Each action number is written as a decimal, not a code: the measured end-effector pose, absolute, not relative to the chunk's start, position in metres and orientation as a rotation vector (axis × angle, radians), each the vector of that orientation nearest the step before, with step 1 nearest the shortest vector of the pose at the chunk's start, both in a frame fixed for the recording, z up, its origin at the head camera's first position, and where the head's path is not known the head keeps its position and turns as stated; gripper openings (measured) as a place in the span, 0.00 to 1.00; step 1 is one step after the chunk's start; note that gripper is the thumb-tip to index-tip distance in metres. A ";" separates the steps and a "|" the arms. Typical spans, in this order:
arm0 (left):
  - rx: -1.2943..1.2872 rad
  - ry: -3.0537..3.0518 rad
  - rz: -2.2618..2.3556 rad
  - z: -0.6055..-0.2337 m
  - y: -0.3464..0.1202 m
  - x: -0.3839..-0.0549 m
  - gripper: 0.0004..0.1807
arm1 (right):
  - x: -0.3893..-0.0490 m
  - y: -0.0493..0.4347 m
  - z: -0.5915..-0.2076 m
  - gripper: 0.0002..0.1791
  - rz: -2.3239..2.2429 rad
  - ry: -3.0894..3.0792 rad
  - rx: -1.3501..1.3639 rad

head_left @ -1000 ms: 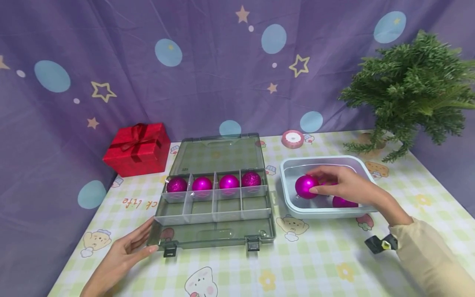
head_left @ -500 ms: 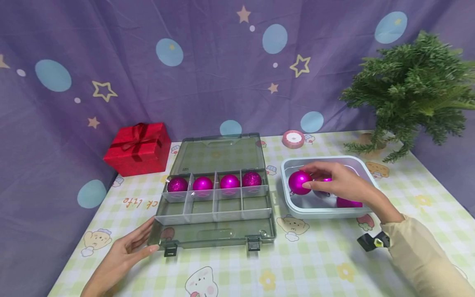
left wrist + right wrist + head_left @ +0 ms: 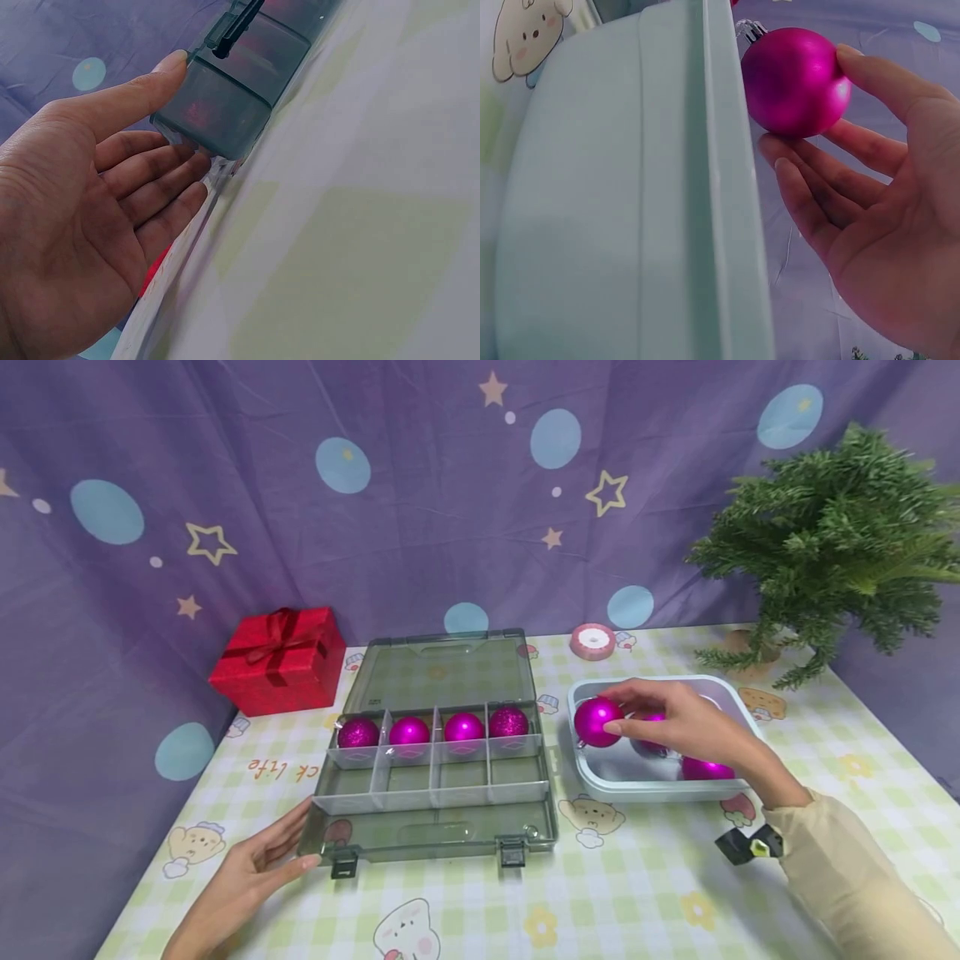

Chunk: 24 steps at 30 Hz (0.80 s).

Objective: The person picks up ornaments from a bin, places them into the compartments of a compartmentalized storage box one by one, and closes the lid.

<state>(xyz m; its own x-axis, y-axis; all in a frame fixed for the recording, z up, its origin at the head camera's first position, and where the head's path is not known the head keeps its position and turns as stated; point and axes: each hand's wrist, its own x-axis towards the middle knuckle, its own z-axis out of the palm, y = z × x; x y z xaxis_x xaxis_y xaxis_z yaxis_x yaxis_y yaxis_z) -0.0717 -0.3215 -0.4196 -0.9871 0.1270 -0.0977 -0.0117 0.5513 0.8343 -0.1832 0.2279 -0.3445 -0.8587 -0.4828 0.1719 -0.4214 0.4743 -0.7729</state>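
My right hand pinches a shiny magenta Christmas ball between thumb and fingertips, over the left part of a pale blue tub. In the right wrist view the ball's silver cap points toward the tub rim. More magenta balls lie in the tub, partly hidden by this hand. My left hand rests at the front left corner of a grey see-through compartment box, thumb at the front edge and fingers along the side. Its back row holds several magenta balls, some glittery, some smooth; its lid stands open behind.
A red gift box with a bow sits at the back left. A pink ribbon roll lies behind the tub, and a small artificial tree stands at the back right. A checked cloth covers the table, with a purple curtain behind.
My right hand has lifted the magenta ball slightly and carried it left, to the tub's left rim, uncovering more of the balls inside. The left hand and the compartment box stay put.
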 end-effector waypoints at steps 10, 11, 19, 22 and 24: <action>0.114 2.633 1.423 -0.420 -0.323 -0.073 0.41 | -0.189 0.206 -0.345 0.22 -1.355 2.606 -0.913; 0.115 2.633 1.421 -0.420 -0.323 -0.073 0.41 | -0.190 0.204 -0.346 0.22 -1.353 2.608 -0.926; 0.101 2.635 1.408 -0.420 -0.323 -0.073 0.42 | -0.196 0.191 -0.350 0.19 -1.398 2.545 -1.006; 0.108 2.634 1.419 -0.420 -0.323 -0.073 0.41 | -0.197 0.186 -0.352 0.20 -1.402 2.535 -1.018; 0.106 2.634 1.422 -0.420 -0.323 -0.073 0.42 | -0.198 0.183 -0.353 0.20 -1.402 2.530 -1.022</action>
